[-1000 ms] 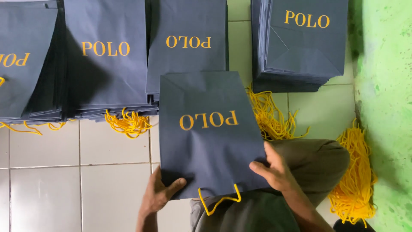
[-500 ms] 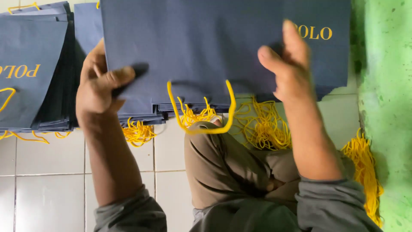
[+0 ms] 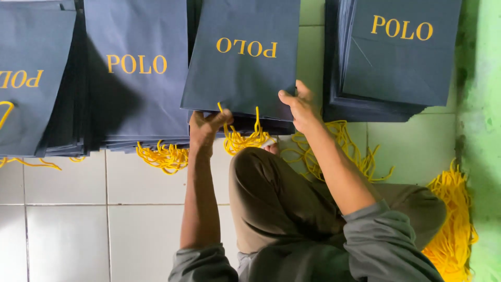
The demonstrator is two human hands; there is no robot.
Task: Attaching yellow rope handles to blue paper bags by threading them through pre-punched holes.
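Observation:
A dark navy paper bag (image 3: 242,57) with gold lettering and yellow cord handles lies on top of a stack of like bags in the middle. My left hand (image 3: 204,128) grips its near left corner from below. My right hand (image 3: 297,104) pinches its near right edge. The bag's yellow cord handles (image 3: 245,137) hang out at the near edge between my hands, just above my bent knee (image 3: 261,177) in brown trousers.
Other stacks of the same navy bags stand at the left (image 3: 136,73), far left (image 3: 31,78) and right (image 3: 399,52). Loose yellow cords lie in a pile (image 3: 449,230) by the green wall (image 3: 482,136) and behind my knee. White floor tiles (image 3: 62,219) fill the lower left.
A second ago the bag lay on my lap; I lifted it with both hands and set it on the middle stack, where both hands now hold its near edge.

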